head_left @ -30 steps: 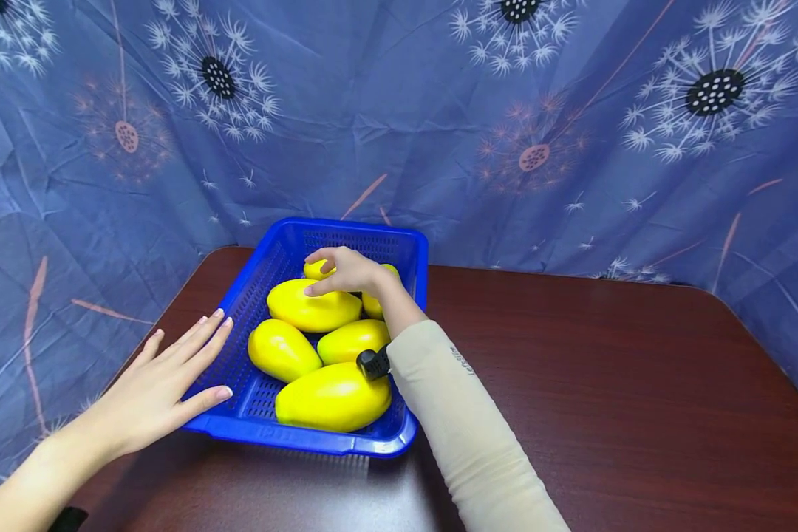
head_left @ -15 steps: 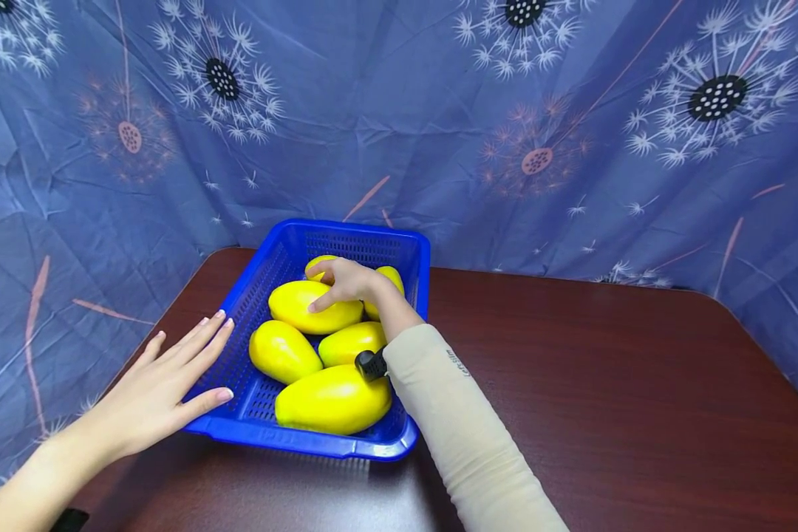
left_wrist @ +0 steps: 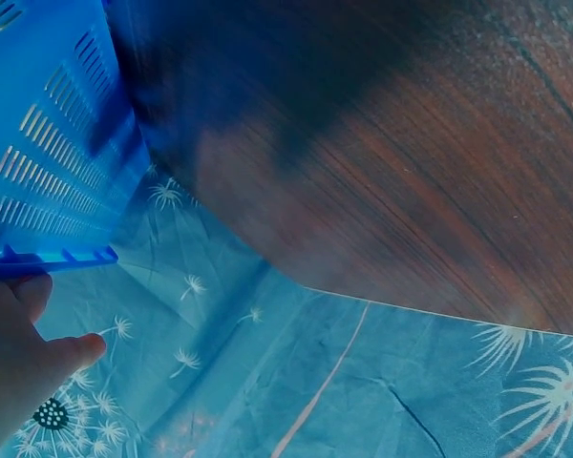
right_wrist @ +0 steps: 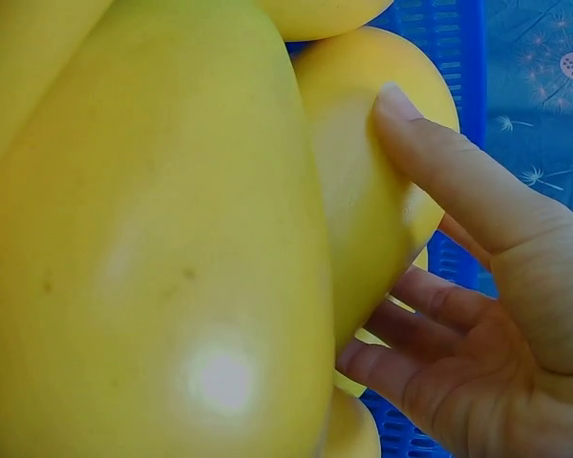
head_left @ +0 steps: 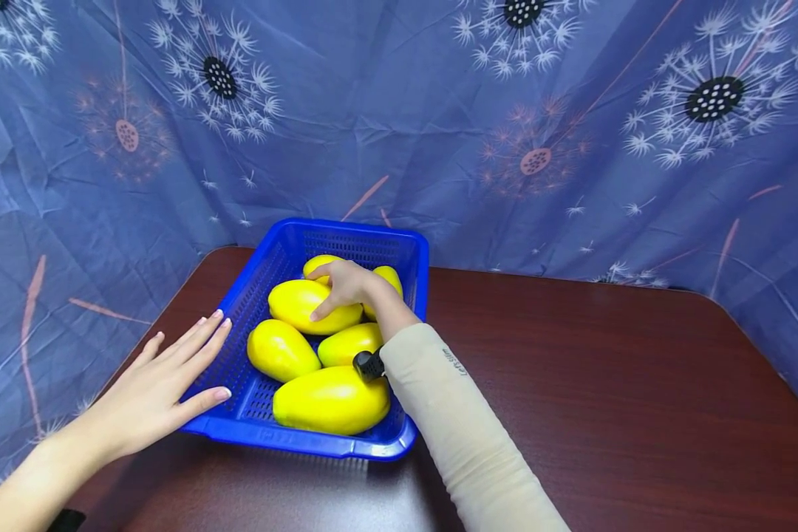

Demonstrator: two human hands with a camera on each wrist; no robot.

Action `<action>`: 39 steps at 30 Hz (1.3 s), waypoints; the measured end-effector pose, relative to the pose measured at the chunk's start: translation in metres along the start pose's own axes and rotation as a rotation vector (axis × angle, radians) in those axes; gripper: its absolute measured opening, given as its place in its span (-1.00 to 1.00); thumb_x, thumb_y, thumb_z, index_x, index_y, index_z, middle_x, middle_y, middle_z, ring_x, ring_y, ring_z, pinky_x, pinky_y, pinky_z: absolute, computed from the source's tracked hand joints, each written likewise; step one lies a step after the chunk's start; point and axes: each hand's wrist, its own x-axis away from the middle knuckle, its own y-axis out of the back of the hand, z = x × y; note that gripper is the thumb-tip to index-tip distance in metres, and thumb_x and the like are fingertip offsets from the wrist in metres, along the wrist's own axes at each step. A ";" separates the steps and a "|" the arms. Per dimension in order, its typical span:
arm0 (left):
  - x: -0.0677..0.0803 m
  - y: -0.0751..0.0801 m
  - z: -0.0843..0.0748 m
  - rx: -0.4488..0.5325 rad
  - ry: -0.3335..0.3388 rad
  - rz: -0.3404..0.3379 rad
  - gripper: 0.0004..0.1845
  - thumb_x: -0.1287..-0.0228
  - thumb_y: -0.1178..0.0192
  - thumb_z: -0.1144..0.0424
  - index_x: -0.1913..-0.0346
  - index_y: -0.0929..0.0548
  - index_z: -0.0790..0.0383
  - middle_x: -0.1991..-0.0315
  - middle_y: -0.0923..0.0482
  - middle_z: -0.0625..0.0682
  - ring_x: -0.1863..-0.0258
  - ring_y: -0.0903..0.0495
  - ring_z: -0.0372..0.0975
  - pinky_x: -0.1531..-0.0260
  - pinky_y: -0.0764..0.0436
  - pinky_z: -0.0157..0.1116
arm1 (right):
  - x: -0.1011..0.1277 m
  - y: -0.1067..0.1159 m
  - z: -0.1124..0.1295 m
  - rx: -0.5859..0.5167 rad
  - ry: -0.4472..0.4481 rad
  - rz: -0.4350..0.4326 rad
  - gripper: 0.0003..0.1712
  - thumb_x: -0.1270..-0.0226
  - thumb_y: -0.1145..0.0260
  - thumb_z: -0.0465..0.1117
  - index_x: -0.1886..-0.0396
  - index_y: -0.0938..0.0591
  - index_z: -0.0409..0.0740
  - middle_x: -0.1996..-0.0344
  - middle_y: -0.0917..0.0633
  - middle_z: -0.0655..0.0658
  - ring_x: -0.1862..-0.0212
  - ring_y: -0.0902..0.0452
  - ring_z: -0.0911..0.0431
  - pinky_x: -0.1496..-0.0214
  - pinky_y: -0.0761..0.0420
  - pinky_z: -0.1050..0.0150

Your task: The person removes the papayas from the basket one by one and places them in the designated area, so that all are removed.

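Observation:
Several large yellow papayas lie in a blue perforated plastic basket (head_left: pixel 239 284) in the head view. My right hand (head_left: pixel 349 287) reaches into the basket and grips a papaya (head_left: pixel 289 304) that lies crosswise toward the back. In the right wrist view, the thumb lies on this papaya's (right_wrist: pixel 363 181) near side and the other fingers curl around its far side. My left hand (head_left: pixel 166 388) rests on the basket's left rim with fingers spread and straight. In the left wrist view, two fingertips of the left hand (left_wrist: pixel 24 353) show beside the basket's rim (left_wrist: pixel 48 262).
Other papayas crowd around the gripped one: the nearest (head_left: pixel 332 401), one at the left (head_left: pixel 282 350) and one at the back (head_left: pixel 319 264). The basket stands on the left part of a dark brown table (head_left: pixel 605 391). A blue dandelion-print curtain (head_left: pixel 399 111) hangs behind.
My right hand has lowered onto the papaya, its thumb moving down over the near side and its fingers going behind it. My left hand stays at the rim.

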 end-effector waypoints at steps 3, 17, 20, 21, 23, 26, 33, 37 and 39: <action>0.001 0.000 0.000 -0.004 0.003 0.003 -0.17 -0.28 -0.10 -0.06 -0.48 0.04 0.09 -0.48 0.12 0.04 -0.45 0.25 -0.21 -0.30 0.38 0.10 | -0.001 0.000 0.000 0.054 0.023 -0.009 -0.14 0.02 -0.51 -0.07 -0.33 -0.37 0.03 -0.18 -0.46 -0.16 -0.18 -0.35 0.05 -0.15 -0.39 0.25; 0.000 -0.001 0.000 -0.004 -0.004 -0.009 -0.18 -0.29 -0.10 -0.04 -0.48 0.04 0.09 -0.48 0.13 0.03 -0.45 0.25 -0.23 -0.31 0.38 0.08 | -0.001 0.004 0.002 0.065 0.052 -0.020 -0.16 -0.05 -0.46 -0.02 -0.35 -0.35 -0.02 -0.25 -0.39 -0.13 -0.18 -0.33 0.06 -0.15 -0.39 0.25; 0.000 -0.001 0.000 0.001 -0.008 -0.011 -0.18 -0.28 -0.11 -0.04 -0.48 0.03 0.10 -0.48 0.12 0.04 -0.45 0.24 -0.22 -0.31 0.36 0.09 | -0.001 0.005 0.001 0.053 0.068 -0.020 -0.17 -0.06 -0.45 -0.01 -0.34 -0.35 -0.03 -0.25 -0.39 -0.13 -0.17 -0.34 0.06 -0.13 -0.41 0.27; 0.000 -0.001 0.000 0.002 -0.008 -0.011 -0.18 -0.28 -0.11 -0.04 -0.48 0.03 0.10 -0.48 0.12 0.04 -0.45 0.24 -0.22 -0.30 0.36 0.09 | 0.000 0.006 0.001 0.040 0.075 -0.019 -0.17 -0.06 -0.45 -0.01 -0.34 -0.36 -0.04 -0.25 -0.40 -0.13 -0.17 -0.35 0.06 -0.11 -0.42 0.27; 0.000 -0.001 -0.001 0.004 -0.005 -0.009 -0.18 -0.28 -0.10 -0.04 -0.48 0.03 0.10 -0.48 0.12 0.04 -0.45 0.24 -0.22 -0.30 0.37 0.09 | 0.000 0.007 0.001 0.010 0.085 -0.015 -0.18 -0.07 -0.44 -0.02 -0.34 -0.35 -0.06 -0.25 -0.40 -0.12 -0.16 -0.35 0.07 -0.09 -0.42 0.29; 0.000 -0.001 -0.001 0.001 0.003 -0.005 -0.18 -0.29 -0.09 -0.04 -0.48 0.05 0.10 -0.48 0.13 0.04 -0.45 0.26 -0.22 -0.31 0.38 0.07 | 0.001 0.008 0.000 -0.040 0.087 -0.005 -0.18 -0.09 -0.43 -0.02 -0.34 -0.34 -0.07 -0.26 -0.39 -0.09 -0.16 -0.34 0.07 -0.07 -0.43 0.30; 0.000 0.000 -0.001 0.001 0.010 -0.002 -0.17 -0.29 -0.09 -0.05 -0.48 0.07 0.10 -0.48 0.12 0.05 -0.45 0.25 -0.22 -0.31 0.39 0.05 | 0.002 0.008 0.000 -0.093 0.081 0.005 -0.19 -0.10 -0.42 -0.01 -0.35 -0.32 -0.05 -0.28 -0.35 -0.08 -0.20 -0.30 0.05 -0.12 -0.41 0.25; 0.000 0.000 -0.001 0.005 0.015 0.005 -0.17 -0.30 -0.08 -0.05 -0.48 0.08 0.10 -0.48 0.12 0.05 -0.45 0.25 -0.20 -0.31 0.39 0.05 | 0.002 0.007 -0.001 -0.099 0.086 0.004 -0.19 -0.10 -0.42 0.00 -0.34 -0.33 -0.05 -0.27 -0.36 -0.08 -0.22 -0.30 0.03 -0.14 -0.41 0.23; 0.000 0.001 -0.001 0.006 0.018 0.007 -0.17 -0.30 -0.07 -0.06 -0.48 0.08 0.10 -0.48 0.12 0.05 -0.45 0.24 -0.19 -0.31 0.40 0.06 | 0.001 0.007 -0.001 -0.113 0.089 -0.002 -0.20 -0.09 -0.42 -0.01 -0.33 -0.34 -0.05 -0.27 -0.37 -0.07 -0.22 -0.31 0.03 -0.12 -0.43 0.25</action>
